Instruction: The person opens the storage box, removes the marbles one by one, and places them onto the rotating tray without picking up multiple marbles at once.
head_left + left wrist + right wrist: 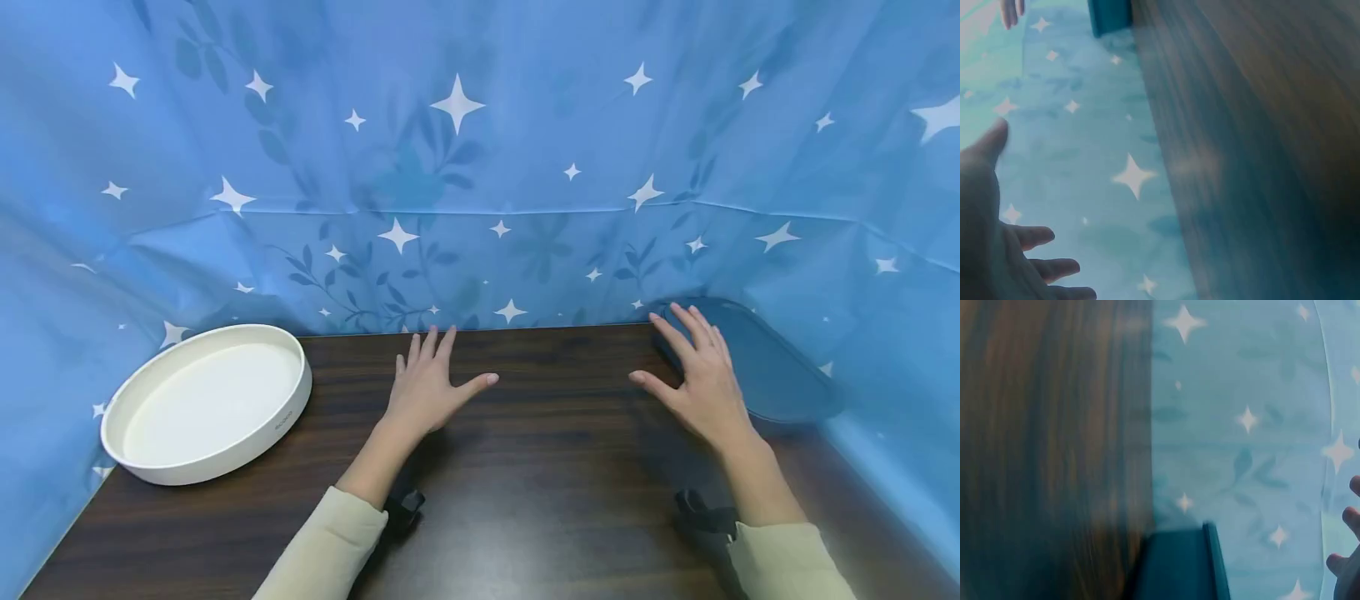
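Observation:
My left hand (426, 385) hovers over the middle of the dark table with fingers spread and holds nothing. In the left wrist view that hand (991, 231) has its thumb apart from the fingers. My right hand (701, 379), fingers spread too, is in front of the dark blue flat tray (772, 358) at the back right and overlaps its left side; I cannot tell whether they touch. In the right wrist view only part of the right hand (1350, 550) shows at the edge, apart from the tray (1179, 565). A round white tray (213, 396) with a raised rim lies left of my left hand.
A blue curtain (495, 150) with white stars and leaves hangs along the back and both sides of the brown wooden table (525, 467). Black straps (405, 508) sit at both wrists.

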{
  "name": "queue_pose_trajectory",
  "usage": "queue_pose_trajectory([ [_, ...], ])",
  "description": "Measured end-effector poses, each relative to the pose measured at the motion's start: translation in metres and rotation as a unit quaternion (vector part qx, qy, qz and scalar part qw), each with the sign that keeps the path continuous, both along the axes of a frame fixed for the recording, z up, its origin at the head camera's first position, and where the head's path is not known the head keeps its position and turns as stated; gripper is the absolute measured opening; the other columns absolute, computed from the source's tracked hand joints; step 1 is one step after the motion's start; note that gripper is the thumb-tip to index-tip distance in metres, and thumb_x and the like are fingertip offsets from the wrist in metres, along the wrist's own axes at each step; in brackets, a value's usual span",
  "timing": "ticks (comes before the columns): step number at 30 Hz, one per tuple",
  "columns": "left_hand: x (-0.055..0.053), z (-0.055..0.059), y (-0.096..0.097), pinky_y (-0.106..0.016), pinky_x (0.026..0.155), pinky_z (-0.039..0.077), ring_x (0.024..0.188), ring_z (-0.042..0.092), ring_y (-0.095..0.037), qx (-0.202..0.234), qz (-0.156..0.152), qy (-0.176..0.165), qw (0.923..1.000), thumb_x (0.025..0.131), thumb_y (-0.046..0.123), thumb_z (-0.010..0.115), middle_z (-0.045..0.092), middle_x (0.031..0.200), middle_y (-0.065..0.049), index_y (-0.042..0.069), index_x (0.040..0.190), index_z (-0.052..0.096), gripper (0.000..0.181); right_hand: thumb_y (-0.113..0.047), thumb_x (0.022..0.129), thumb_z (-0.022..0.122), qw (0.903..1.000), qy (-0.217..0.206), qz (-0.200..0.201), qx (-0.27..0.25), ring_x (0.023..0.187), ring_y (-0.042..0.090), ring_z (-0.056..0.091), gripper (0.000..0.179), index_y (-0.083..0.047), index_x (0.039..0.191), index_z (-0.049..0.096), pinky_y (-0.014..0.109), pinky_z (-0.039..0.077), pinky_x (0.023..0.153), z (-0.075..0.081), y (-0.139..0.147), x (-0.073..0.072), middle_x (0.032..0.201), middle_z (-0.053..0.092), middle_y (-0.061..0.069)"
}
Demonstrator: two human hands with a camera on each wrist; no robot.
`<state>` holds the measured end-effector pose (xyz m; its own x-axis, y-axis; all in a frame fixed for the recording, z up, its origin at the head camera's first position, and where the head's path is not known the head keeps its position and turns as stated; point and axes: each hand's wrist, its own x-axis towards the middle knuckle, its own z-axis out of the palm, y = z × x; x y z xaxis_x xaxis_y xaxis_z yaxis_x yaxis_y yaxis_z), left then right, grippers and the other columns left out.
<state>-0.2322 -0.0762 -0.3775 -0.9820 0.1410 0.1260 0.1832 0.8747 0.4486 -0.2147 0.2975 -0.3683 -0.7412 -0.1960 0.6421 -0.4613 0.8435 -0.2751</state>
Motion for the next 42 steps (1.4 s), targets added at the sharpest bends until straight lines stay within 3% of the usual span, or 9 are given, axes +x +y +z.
queue_pose_trajectory([
  [5,0.006,0.005,0.024,-0.063,0.122,0.026,0.155,0.024,-0.037,0.049,-0.024,0.027,0.9982,0.093,0.062,0.059,0.029,0.167,-0.014,0.016,0.161,0.029,0.087,-0.067,0.081,0.071,0.9972,0.026,-0.048,-0.051,0.149,0.048,0.029,0.089,-0.013,0.148,0.052,0.070,0.015,0.122,0.002,0.033,-0.002,0.157,0.041,0.024],
  [11,0.010,0.002,0.052,-0.056,0.120,0.035,0.153,0.031,-0.032,0.146,-0.052,0.004,0.9880,0.098,0.048,0.061,0.031,0.166,-0.009,0.018,0.160,0.031,0.075,-0.049,0.092,0.069,0.9821,-0.003,-0.141,-0.125,0.152,0.043,0.027,0.069,-0.013,0.149,0.052,0.067,0.017,0.123,-0.001,0.067,0.006,0.159,0.040,0.021],
  [16,0.007,-0.006,0.073,-0.057,0.118,0.037,0.151,0.036,-0.032,0.240,-0.061,-0.014,0.9688,0.100,0.043,0.058,0.036,0.164,-0.008,0.018,0.159,0.034,0.068,-0.050,0.095,0.062,0.9660,-0.013,-0.196,-0.168,0.152,0.043,0.027,0.069,-0.007,0.147,0.052,0.063,0.014,0.125,-0.007,0.095,0.008,0.158,0.041,0.024],
  [21,0.004,-0.015,0.095,-0.055,0.115,0.041,0.145,0.045,-0.030,0.340,-0.064,-0.001,0.9382,0.102,0.035,0.056,0.045,0.159,-0.008,0.016,0.155,0.039,0.059,-0.050,0.096,0.060,0.9467,-0.023,-0.242,-0.211,0.153,0.042,0.024,0.071,-0.003,0.149,0.048,0.059,0.012,0.127,-0.016,0.121,0.009,0.159,0.039,0.025],
  [24,0.002,-0.021,0.107,-0.054,0.111,0.045,0.140,0.051,-0.030,0.391,-0.070,0.029,0.9172,0.102,0.029,0.056,0.051,0.153,-0.009,0.016,0.152,0.045,0.053,-0.045,0.099,0.058,0.9264,-0.042,-0.272,-0.257,0.155,0.037,0.022,0.066,-0.007,0.152,0.046,0.057,0.010,0.128,-0.021,0.130,0.013,0.162,0.036,0.020],
  [26,0.001,-0.025,0.116,-0.055,0.111,0.045,0.139,0.053,-0.031,0.414,-0.073,0.047,0.9063,0.101,0.025,0.056,0.055,0.150,-0.009,0.016,0.150,0.047,0.050,-0.041,0.100,0.057,0.9052,-0.065,-0.289,-0.305,0.156,0.032,0.022,0.061,-0.014,0.153,0.046,0.054,0.010,0.128,-0.025,0.135,0.014,0.164,0.034,0.014],
  [29,-0.001,-0.030,0.128,-0.053,0.111,0.046,0.137,0.055,-0.032,0.434,-0.072,0.063,0.8957,0.100,0.023,0.056,0.057,0.148,-0.010,0.014,0.148,0.050,0.049,-0.043,0.100,0.055,0.8652,-0.109,-0.311,-0.378,0.157,0.024,0.018,0.059,-0.027,0.155,0.043,0.048,0.010,0.130,-0.031,0.139,0.015,0.168,0.028,0.003],
  [32,-0.002,-0.035,0.140,-0.050,0.111,0.047,0.135,0.056,-0.030,0.449,-0.068,0.058,0.8891,0.100,0.024,0.057,0.057,0.147,-0.009,0.014,0.147,0.051,0.049,-0.045,0.099,0.055,0.8362,-0.135,-0.322,-0.423,0.158,0.021,0.016,0.060,-0.033,0.156,0.039,0.044,0.011,0.130,-0.040,0.142,0.014,0.169,0.025,-0.002],
  [42,0.000,-0.055,0.163,-0.049,0.109,0.049,0.135,0.056,-0.033,0.476,-0.059,0.001,0.8777,0.100,0.026,0.058,0.056,0.148,-0.012,0.012,0.147,0.050,0.050,-0.028,0.102,0.052,0.7914,-0.147,-0.311,-0.505,0.158,0.008,0.004,0.065,-0.036,0.160,0.025,0.033,0.004,0.130,-0.057,0.139,0.016,0.168,0.016,-0.018],
])
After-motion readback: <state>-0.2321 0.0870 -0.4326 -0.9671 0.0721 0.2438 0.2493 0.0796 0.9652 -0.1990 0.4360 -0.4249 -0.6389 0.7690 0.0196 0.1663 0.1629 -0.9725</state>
